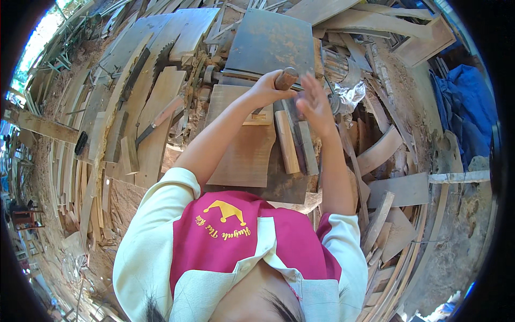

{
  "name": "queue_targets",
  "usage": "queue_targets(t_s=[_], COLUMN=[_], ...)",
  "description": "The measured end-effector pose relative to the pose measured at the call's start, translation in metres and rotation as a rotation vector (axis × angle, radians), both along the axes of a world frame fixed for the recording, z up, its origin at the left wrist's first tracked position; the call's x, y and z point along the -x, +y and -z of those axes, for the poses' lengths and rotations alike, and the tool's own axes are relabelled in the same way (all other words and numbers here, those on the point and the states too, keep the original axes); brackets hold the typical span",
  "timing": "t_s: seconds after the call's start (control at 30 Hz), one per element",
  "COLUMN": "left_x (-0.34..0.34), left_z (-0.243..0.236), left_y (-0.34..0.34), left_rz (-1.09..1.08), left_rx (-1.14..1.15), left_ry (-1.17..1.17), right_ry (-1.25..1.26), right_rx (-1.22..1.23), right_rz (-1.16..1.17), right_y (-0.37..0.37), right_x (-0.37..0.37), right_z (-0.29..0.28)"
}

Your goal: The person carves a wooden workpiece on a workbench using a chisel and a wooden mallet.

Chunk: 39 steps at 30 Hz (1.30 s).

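A worker in a cream-and-maroon cotton-like shirt [225, 244], printed with a yellow emblem, bends over a dusty dark metal desk [287, 188] in a woodshop. Nearest on it lies a flat brown board [238, 155], its grain smooth and faintly streaked. Just to the right stand out two slim, straight-edged wood blocks, one pale [287, 145], one greyer [307, 147].

Above the board, the left hand [267, 89] wraps its grip around the round wooden handle [287, 79] of a tool, the blunt end uppermost. A dark shaft shows below the fingers, over a small pale wood piece [258, 118]; whether they touch cannot be told. The right hand [315, 104], motion-blurred, is raised just beside the handle, its grip spread and holding nothing.

To the left, a knife [161, 118] with a brown handle and dark blade rests on rough planks, near a toothed steel blade [162, 58].

Beyond the hands spreads a flat grey metal plate [271, 40], blotched with rust-brown dust. Crinkled silver foil [351, 95] sits to its right, near a ribbed motor [337, 67]. Farther off are a shallow, box-like wooden piece [428, 42], its inside hard to make out, and a rumpled blue tarp [464, 110].
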<state>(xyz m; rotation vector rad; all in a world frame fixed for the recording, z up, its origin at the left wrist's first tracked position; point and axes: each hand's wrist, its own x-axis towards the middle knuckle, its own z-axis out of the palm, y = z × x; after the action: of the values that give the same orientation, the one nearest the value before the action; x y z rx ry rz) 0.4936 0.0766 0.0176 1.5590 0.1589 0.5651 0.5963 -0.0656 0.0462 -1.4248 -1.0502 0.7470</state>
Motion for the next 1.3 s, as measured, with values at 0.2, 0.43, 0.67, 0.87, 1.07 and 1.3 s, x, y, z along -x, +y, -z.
queue_targets(t_s=[0.2,0.43,0.67,0.87,1.07,1.3], left_x=[0.009,0.052,0.053,0.053,0.051,0.052], left_z=[0.008,0.093,0.138,0.143,0.143,0.143], left_y=[0.009,0.023,0.013,0.01,0.01,0.01], left_rz=[0.221,-0.177,-0.241,-0.231,-0.238,-0.205], left_rx=[0.157,-1.021,-1.16,-1.253,-1.245,-1.203], left_ry=[-0.028,0.72,0.686,0.708,0.703,0.722], right_ry=[-0.242,0.3,0.36,0.401,0.394,0.465], right_rx=[-0.004,-0.347,-0.374,-0.298,-0.206,-0.255], right_rz=[0.055,-0.039,0.056,0.164,0.202,0.277], right_y=[0.056,0.086,0.108,0.127,0.146,0.159], right_x=[0.015,0.016,0.012,-0.003,-0.018,-0.039], right_z=[-0.014,0.017,0.014,0.018,0.019,0.034])
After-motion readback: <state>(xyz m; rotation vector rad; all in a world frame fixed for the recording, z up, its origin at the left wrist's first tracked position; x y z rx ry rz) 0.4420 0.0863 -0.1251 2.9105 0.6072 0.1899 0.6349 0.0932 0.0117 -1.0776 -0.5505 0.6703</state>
